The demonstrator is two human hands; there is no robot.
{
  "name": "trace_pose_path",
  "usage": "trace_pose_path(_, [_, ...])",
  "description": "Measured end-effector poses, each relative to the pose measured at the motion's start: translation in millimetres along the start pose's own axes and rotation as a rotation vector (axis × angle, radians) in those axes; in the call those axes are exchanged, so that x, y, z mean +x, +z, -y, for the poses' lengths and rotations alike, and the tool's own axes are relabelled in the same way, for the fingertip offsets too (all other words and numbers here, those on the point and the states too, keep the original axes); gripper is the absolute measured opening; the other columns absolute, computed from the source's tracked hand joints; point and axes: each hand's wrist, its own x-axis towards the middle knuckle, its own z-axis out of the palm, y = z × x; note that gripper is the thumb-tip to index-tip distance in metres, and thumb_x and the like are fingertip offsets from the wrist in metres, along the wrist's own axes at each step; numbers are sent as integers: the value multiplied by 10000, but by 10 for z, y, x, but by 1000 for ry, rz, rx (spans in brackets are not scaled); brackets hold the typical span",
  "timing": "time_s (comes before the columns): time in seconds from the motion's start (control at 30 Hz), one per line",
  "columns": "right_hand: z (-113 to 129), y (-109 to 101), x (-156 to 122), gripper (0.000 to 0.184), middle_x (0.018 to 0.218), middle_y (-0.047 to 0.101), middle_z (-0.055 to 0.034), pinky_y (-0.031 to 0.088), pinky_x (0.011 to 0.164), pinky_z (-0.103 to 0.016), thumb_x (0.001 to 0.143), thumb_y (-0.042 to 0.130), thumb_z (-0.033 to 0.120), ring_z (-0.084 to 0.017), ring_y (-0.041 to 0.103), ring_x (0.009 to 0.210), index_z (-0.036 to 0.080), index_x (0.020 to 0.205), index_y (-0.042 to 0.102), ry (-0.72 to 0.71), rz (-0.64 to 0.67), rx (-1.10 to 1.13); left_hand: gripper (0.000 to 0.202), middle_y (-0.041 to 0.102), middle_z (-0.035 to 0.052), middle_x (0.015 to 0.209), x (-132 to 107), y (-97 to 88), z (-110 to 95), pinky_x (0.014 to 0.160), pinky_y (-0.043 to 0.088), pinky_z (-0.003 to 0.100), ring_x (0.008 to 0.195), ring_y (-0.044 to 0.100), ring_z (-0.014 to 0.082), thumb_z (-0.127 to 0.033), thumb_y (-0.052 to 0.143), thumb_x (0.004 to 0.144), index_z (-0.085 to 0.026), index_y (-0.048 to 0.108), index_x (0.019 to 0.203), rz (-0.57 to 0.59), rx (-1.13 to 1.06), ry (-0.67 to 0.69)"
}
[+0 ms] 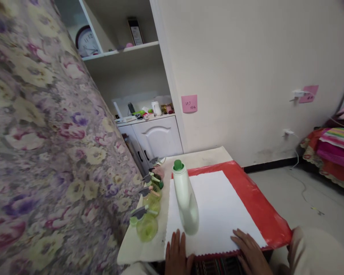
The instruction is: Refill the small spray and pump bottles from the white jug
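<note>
A tall pale green detergent bottle (186, 202) stands upright on a white sheet (218, 206), its green spout uncapped at the top. My left hand (176, 252) lies flat at the near edge of the sheet, fingers stretched out, just in front of the bottle and apart from it. On the right, my right hand (249, 250) rests with its fingers spread on the sheet's near right part. Neither hand holds anything. Under the white sheet a red covering (249, 187) shows along the back and right of the table (143, 250).
Several yellow-green spray bottles (147, 227) line the table's left side, with a dark green cap (161, 184) among them. A floral curtain (60, 152) hangs close on the left. Behind are a cabinet (162, 135) and the wall; a bed (332, 152) stands far right.
</note>
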Motion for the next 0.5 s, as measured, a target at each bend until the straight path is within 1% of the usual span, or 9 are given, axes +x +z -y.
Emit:
trace_pose_path(0.17, [27,-12,18,494,1377,561,-72,438,1050,-431,836,505,154,-260,508,1277,256,1320,517,45,0,28,861,507,112,1427,-37,75,-6,1037,360,448,1306,460,282,-147,518,781,-218,70,1513,43,-37,4])
trace_pose_path(0.23, [38,-12,14,498,1381,557,-81,440,1049,-441,836,501,151,-265,505,1280,248,1324,513,50,4,13,908,500,116,1431,-57,71,6,1034,363,453,1302,465,288,-130,524,758,-222,22,1509,57,-40,10])
trace_pose_path(0.3, [50,-17,13,508,1386,551,-90,440,1052,-442,832,493,141,-266,500,1285,238,1330,506,39,4,-5,954,498,129,1428,-86,55,2,1027,367,474,1296,471,304,-110,535,715,-220,11,1504,73,-37,7])
trace_pose_path(0.37, [67,-29,18,517,1384,553,-93,446,1049,-436,824,488,130,-264,503,1283,234,1331,504,21,2,-11,967,508,140,1416,-122,33,-20,1017,374,501,1285,482,319,-95,543,675,-220,62,1504,93,-26,-18])
trace_pose_path(0.5, [121,-60,41,509,1344,587,-96,453,1037,-456,806,457,109,-273,526,1260,229,1294,537,38,-28,0,890,520,111,1409,-171,-28,-62,1005,394,519,1273,497,323,-54,544,613,-248,326,1454,180,-13,-79])
